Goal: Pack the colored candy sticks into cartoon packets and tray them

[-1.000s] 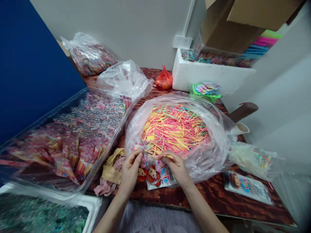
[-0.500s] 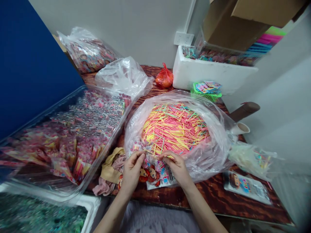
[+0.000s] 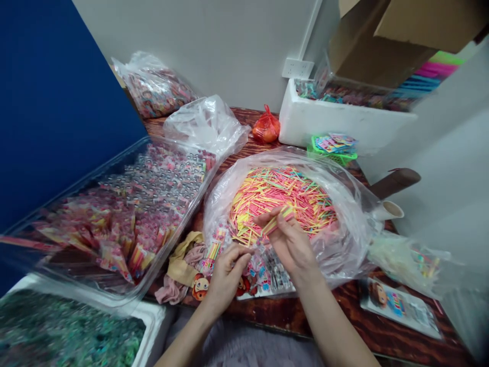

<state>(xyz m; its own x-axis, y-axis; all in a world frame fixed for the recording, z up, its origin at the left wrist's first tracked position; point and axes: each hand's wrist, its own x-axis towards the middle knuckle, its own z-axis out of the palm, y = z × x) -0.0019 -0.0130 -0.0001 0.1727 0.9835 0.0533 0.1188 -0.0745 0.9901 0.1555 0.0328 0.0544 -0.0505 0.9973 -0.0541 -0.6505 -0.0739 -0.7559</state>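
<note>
Here, cloths (crumpled) lie near the left hand.

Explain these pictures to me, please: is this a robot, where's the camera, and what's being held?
No machine here: these are a person's bare hands. One camera, worn on the head, looks forward and down. On the wooden table sits a clear plastic bag full of thin colourful sticks. To its left is a clear tray of small packets. The right hand holds a small bunch of sticks. The left hand is at some printed wrappers; whether it grips one is hard to tell.
</note>
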